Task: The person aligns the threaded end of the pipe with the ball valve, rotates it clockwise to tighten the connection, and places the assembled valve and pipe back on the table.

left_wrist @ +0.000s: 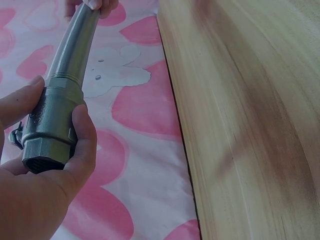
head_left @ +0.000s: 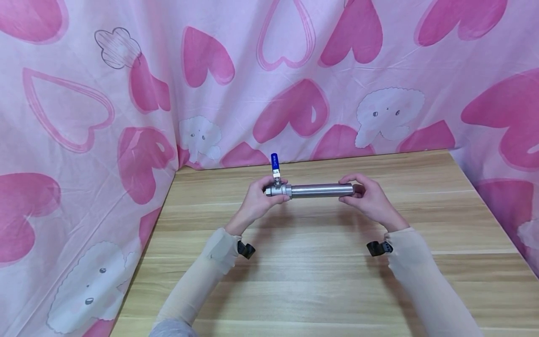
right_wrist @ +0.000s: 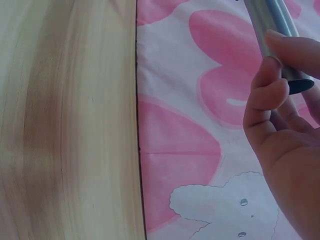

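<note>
A steel pipe (head_left: 322, 190) is held level above the wooden table (head_left: 320, 281), with a metal ball valve (head_left: 278, 189) screwed on its left end. The valve's blue handle (head_left: 274, 162) stands upright. My left hand (head_left: 258, 199) grips the valve body (left_wrist: 52, 125), thumb and fingers curled round it. My right hand (head_left: 370, 196) pinches the pipe's right end (right_wrist: 280, 40) between thumb and fingertips. In the left wrist view the pipe (left_wrist: 75, 45) runs away to the other hand's fingertips (left_wrist: 92, 6).
Pink cloth with hearts and white cartoon shapes (head_left: 294, 84) hangs behind the table and drapes both sides. The table's back edge (head_left: 320, 159) lies just beyond the hands. Small black clips sit at both wrists (head_left: 246, 249) (head_left: 376, 248).
</note>
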`<action>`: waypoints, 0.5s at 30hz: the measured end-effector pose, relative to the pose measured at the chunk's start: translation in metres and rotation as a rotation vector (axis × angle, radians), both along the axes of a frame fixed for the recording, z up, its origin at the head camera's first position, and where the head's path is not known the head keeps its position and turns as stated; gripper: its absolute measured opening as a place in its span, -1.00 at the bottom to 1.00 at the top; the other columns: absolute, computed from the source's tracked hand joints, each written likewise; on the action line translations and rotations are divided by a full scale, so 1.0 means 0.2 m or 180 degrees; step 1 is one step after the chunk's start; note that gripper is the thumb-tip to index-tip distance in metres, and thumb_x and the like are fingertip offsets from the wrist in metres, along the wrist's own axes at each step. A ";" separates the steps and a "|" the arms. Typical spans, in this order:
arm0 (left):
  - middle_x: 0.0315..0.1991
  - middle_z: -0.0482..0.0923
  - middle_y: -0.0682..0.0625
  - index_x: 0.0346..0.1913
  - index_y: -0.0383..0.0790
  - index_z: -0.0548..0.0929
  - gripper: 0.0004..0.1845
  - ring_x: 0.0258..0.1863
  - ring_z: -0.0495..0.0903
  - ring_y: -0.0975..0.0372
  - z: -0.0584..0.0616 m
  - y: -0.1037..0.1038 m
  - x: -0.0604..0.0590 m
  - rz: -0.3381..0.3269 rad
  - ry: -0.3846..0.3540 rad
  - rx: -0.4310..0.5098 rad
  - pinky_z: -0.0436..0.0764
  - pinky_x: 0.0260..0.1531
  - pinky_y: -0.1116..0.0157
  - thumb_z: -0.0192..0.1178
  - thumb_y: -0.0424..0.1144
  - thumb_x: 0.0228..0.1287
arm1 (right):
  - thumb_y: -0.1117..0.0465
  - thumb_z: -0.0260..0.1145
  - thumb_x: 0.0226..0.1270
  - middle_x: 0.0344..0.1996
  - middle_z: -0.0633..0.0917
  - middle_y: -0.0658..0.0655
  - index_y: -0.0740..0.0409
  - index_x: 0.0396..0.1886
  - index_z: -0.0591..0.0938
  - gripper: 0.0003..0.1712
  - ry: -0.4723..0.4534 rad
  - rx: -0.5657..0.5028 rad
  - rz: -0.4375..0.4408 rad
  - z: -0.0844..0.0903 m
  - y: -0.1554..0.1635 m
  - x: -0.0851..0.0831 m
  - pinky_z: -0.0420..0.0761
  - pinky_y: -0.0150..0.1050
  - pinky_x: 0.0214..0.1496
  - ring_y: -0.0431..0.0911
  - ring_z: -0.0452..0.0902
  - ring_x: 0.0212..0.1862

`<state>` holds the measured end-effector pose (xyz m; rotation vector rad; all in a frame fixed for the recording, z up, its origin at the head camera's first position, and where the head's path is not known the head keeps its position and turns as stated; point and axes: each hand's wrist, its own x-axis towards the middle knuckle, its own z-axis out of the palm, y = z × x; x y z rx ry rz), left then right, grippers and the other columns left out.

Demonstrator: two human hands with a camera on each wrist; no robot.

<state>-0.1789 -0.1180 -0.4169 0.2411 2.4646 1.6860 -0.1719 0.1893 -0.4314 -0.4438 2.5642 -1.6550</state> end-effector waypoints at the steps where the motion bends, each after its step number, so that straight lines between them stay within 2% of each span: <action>1: -0.02 0.62 0.06 -0.01 0.07 0.66 -0.58 -0.09 0.55 0.16 0.00 0.00 0.00 0.0000 0.0003 -0.0006 0.57 -0.10 0.24 0.48 -0.22 -0.01 | 0.38 0.42 0.15 -0.03 0.59 0.25 0.13 0.07 0.52 -0.53 -0.0007 0.0012 -0.0004 0.00 0.00 0.00 0.61 -0.40 -0.22 -0.09 0.59 -0.23; 8: 0.00 0.60 0.08 0.01 0.08 0.66 -0.55 -0.06 0.54 0.15 0.00 0.00 0.00 0.0016 -0.0030 -0.0015 0.56 -0.07 0.22 0.49 -0.20 -0.01 | 0.31 0.43 0.16 -0.05 0.60 0.23 0.11 0.09 0.54 -0.52 -0.0097 0.0074 -0.0061 0.01 0.00 0.00 0.60 -0.41 -0.23 -0.09 0.56 -0.23; 15: -0.02 0.62 0.08 0.00 0.06 0.66 -0.56 -0.07 0.55 0.16 0.00 -0.01 0.00 0.0002 -0.0017 0.0011 0.57 -0.07 0.23 0.48 -0.22 -0.01 | 0.33 0.44 0.14 -0.10 0.61 0.21 0.11 0.06 0.55 -0.54 -0.0081 0.0059 -0.0082 0.00 0.00 0.00 0.61 -0.40 -0.26 -0.11 0.55 -0.26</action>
